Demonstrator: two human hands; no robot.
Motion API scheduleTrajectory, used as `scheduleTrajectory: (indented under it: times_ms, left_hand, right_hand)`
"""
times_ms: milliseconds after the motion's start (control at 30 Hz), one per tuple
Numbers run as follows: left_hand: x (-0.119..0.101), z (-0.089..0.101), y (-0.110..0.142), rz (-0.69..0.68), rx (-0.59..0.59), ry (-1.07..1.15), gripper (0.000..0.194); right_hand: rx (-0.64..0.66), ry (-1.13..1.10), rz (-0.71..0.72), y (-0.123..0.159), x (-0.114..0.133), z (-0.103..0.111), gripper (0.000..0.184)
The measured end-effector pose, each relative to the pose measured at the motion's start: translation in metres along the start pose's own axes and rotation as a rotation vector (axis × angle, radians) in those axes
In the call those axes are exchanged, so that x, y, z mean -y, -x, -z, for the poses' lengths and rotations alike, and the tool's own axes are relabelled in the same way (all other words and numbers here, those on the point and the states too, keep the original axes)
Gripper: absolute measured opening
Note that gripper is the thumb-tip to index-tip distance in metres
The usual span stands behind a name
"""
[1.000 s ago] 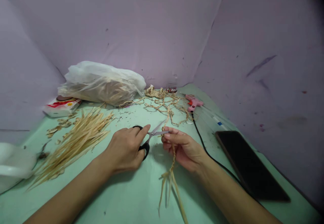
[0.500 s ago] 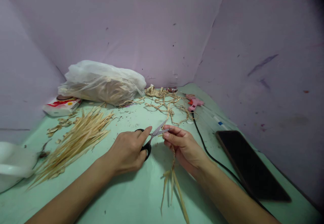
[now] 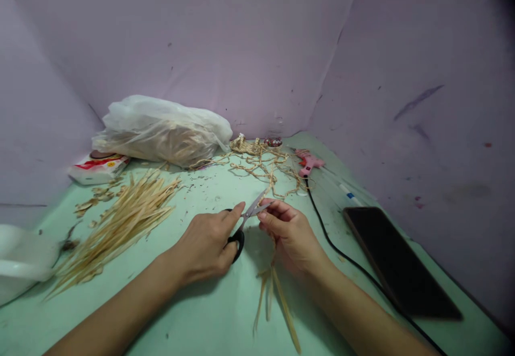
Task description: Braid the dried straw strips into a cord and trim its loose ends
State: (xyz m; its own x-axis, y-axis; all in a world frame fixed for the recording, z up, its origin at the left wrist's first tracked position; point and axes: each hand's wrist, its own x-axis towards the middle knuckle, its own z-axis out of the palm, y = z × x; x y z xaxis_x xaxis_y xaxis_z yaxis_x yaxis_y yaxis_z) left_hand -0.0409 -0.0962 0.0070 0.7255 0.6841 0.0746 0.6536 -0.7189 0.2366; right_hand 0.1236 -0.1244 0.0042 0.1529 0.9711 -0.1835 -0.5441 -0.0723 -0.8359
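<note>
My left hand point(image 3: 209, 243) is closed round the black handles of a pair of scissors point(image 3: 238, 240). Their blades are parted and reach to the fingertips of my right hand point(image 3: 287, 230). Between thumb and fingers, that hand pinches a braided cord of straw-coloured fibre point(image 3: 274, 243). Loose, unbraided strands point(image 3: 284, 297) fan out from the cord's lower end toward me. Beyond the fingers the cord runs away into a tangle of braid point(image 3: 261, 168) on the table. My fingertips partly hide where the blades meet the cord.
Flat dry strips point(image 3: 124, 227) lie on the left, near a white container point(image 3: 24, 264) and a red-and-white box point(image 3: 98, 168). A plastic bag point(image 3: 161, 130) rests at the back. On the right are a pink glue gun point(image 3: 309, 164), its black cord point(image 3: 338, 251) and a dark phone point(image 3: 398, 259).
The scissors and my left hand have shifted slightly right and down. A small strand end that stuck out by my right fingertips no longer shows. My right hand still pinches the cord.
</note>
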Motion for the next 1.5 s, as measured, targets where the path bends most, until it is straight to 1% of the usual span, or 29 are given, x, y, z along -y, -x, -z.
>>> scheduleTrajectory:
  times_ms: [100,367,567,700,833,900,967,1033,1100,1167,1200,1267,1367,1500]
  left_hand:
    - [-0.005,-0.002,0.001,0.033,0.007,0.021,0.061]
    - [-0.008,-0.005,0.000,0.062,0.019,0.043,0.060]
    - [-0.009,-0.004,0.000,0.042,0.005,0.042,0.059]
    - [-0.009,-0.006,0.001,0.041,0.015,0.046,0.057]
    - [-0.010,-0.005,0.001,0.020,0.001,0.102,0.054]
    - [-0.009,-0.004,0.001,0.023,-0.018,0.190,0.048]
    - [-0.007,-0.001,-0.001,0.077,-0.089,0.330,0.040]
    - [-0.005,0.004,-0.003,0.198,-0.206,0.521,0.035]
    - [-0.004,0.009,-0.006,0.354,-0.318,0.755,0.037]
    - [-0.004,0.014,-0.009,0.500,-0.364,0.968,0.041]
    - [-0.005,0.015,-0.010,0.552,-0.366,1.054,0.043]
    - [-0.005,0.015,-0.012,0.600,-0.341,1.186,0.045]
    - [-0.005,0.011,-0.012,0.603,-0.303,1.367,0.046]
    - [-0.004,0.007,-0.012,0.634,-0.298,1.567,0.046]
  right_hand:
    - [-0.016,0.012,0.035,0.001,-0.004,-0.001,0.020]
    - [-0.055,-0.012,0.016,0.005,-0.007,-0.005,0.018]
    - [-0.062,-0.035,-0.004,0.005,-0.007,-0.006,0.020]
    - [-0.066,-0.060,-0.025,0.006,-0.007,-0.006,0.023]
    - [-0.068,-0.091,-0.041,0.006,-0.006,-0.006,0.025]
    - [-0.062,-0.111,-0.086,0.005,-0.004,-0.005,0.026]
    - [-0.051,-0.138,-0.144,0.004,-0.003,-0.004,0.028]
    - [-0.030,-0.155,-0.174,0.003,-0.003,-0.004,0.028]
    - [0.001,-0.154,-0.184,0.002,-0.004,-0.004,0.027]
    - [0.038,-0.143,-0.196,0.003,-0.006,-0.004,0.027]
    - [0.056,-0.137,-0.206,0.004,-0.006,-0.004,0.027]
    - [0.095,-0.126,-0.226,0.006,-0.008,-0.005,0.027]
    - [0.168,-0.108,-0.275,0.009,-0.009,-0.005,0.024]
    - [0.256,-0.055,-0.349,0.013,-0.011,-0.005,0.022]
